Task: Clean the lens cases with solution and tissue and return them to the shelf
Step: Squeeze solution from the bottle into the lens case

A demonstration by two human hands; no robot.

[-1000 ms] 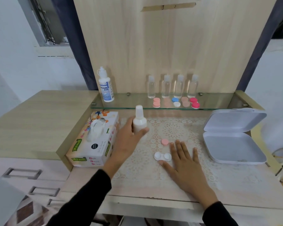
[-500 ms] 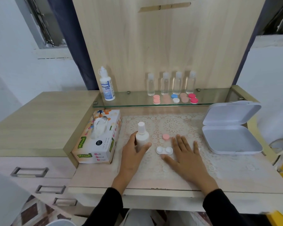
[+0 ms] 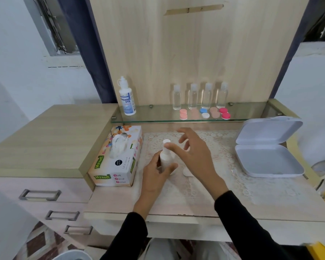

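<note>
Lens case (image 3: 187, 173) lay on the lace mat (image 3: 225, 147), half under the open, spread-fingered right hand (image 3: 197, 160), at three o'clock of the small white bottle (image 3: 166, 162) gripped by the left hand (image 3: 154, 177); cleaning looked barely begun, with the tissue box (image 3: 118, 162) at nine o'clock apparently untouched.

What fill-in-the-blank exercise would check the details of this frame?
The left hand grips the white bottle; the right hand above it holds ____.
The tissue box lies to the ____ of that bottle.
On the glass shelf stand ____ small clear bottles in a row.
The white hinged box on the right has its lid ____.
Missing words: nothing; left; four; open.
</note>
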